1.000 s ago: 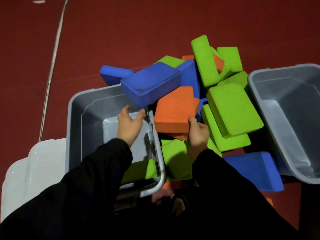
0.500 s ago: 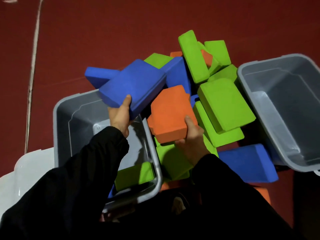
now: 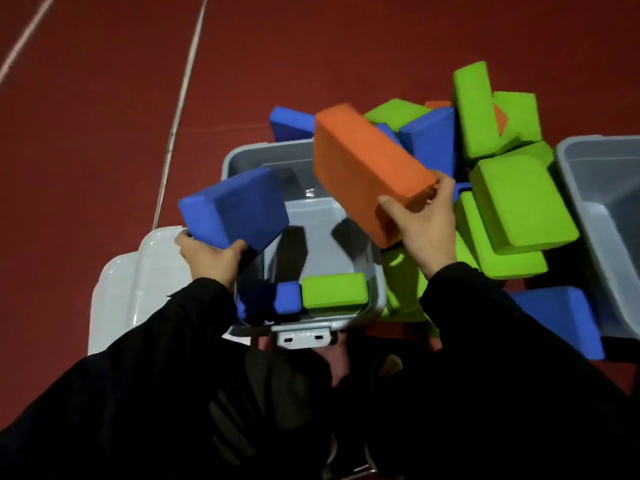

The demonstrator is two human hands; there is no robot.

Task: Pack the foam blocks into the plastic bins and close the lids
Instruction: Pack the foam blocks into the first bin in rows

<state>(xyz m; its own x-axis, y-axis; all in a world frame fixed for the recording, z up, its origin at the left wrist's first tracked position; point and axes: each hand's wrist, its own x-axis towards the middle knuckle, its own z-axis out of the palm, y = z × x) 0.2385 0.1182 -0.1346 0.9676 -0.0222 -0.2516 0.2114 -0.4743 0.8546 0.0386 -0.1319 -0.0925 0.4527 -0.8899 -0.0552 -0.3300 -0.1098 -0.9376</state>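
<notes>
My left hand (image 3: 207, 255) grips a blue foam block (image 3: 232, 206) by its near corner, held over the left side of an open grey bin (image 3: 346, 317). My right hand (image 3: 425, 219) holds an orange foam block (image 3: 363, 168) tilted above the bin's right side. Inside the bin, a green block (image 3: 334, 291) and a blue block (image 3: 288, 297) lie against the near wall. A pile of green and blue blocks (image 3: 512, 199) sits on the floor to the right of the bin.
A pale lid (image 3: 138, 282) lies on the red floor left of the bin. A second open grey bin (image 3: 602, 202) stands at the right edge. Another blue block (image 3: 561, 317) lies near my right sleeve. A latch (image 3: 303, 337) shows on the bin's near rim.
Both hands lifted their blocks off the pile and swung them left over the open bin; the blue block now hangs at the bin's left side, the orange one above its right.
</notes>
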